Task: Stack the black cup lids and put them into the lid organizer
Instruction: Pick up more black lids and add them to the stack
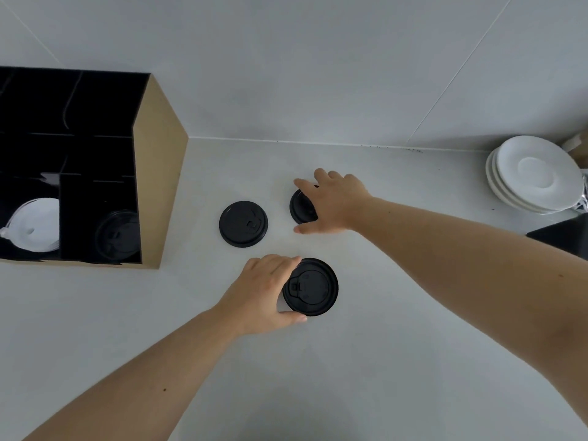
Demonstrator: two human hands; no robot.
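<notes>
Three black cup lids lie on the pale counter. The near lid (313, 288) is gripped at its left edge by my left hand (264, 291), thumb below and fingers above. The far right lid (300, 206) is half hidden under my right hand (331, 202), whose fingers and thumb close around it. The third lid (243, 224) lies alone, left of the right hand. The lid organizer (159, 173), a tan box with black compartments, stands at the left; its lower right slot holds black lids (116, 233), and the slot beside it holds white lids (35, 224).
A stack of white saucers (537, 176) sits at the back right against the wall. A dark object (563, 237) pokes in at the right edge below them. The tiled wall runs along the back of the counter.
</notes>
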